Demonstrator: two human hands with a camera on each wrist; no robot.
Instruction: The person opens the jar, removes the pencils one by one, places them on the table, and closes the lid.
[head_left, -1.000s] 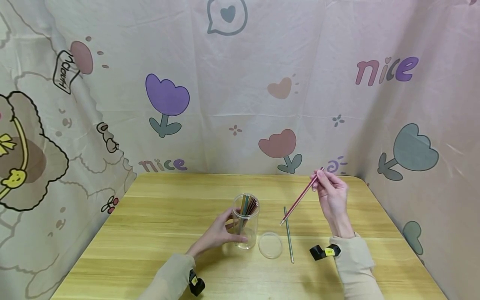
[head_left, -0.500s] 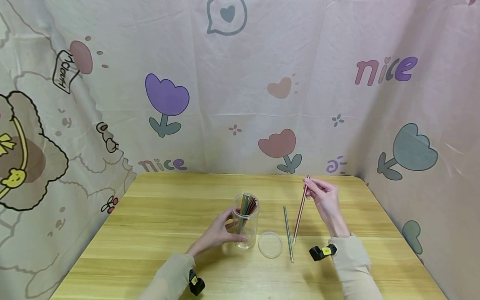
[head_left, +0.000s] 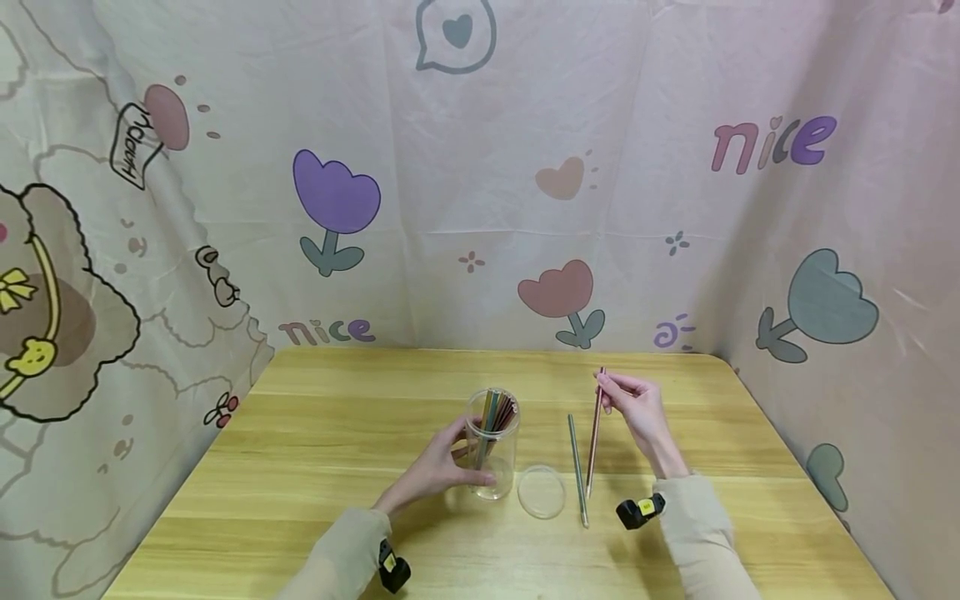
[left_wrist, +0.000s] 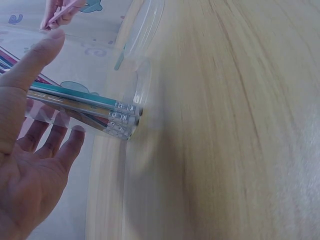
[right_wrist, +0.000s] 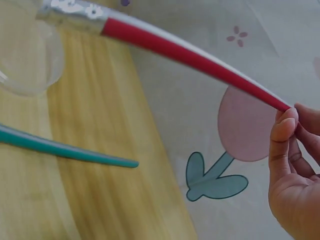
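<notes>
My left hand [head_left: 442, 467] grips a clear plastic jar [head_left: 504, 467] standing upright on the table, thumb on the near side and fingers round the far side. Inside the jar lean several pencils [left_wrist: 75, 97], green, gold and red, with metal-banded ends at the bottom in the left wrist view. By its upper end, my right hand [head_left: 636, 412] pinches a red pencil [right_wrist: 195, 61] between thumb and fingertips. Its banded end points down, just right of a green pencil [head_left: 577, 467] lying on the table. Whether that end touches the wood I cannot tell.
A round clear lid [head_left: 542, 492] lies flat between the jar and the green pencil. The wooden table [head_left: 315, 433] ends at a printed cloth backdrop [head_left: 450, 183] behind, with cloth at both sides too. Black cameras sit on both wrists.
My right hand has moved left and down, and the red pencil has swung from a slant to nearly upright in the head view, beside the green one. The left hand and jar stay put.
</notes>
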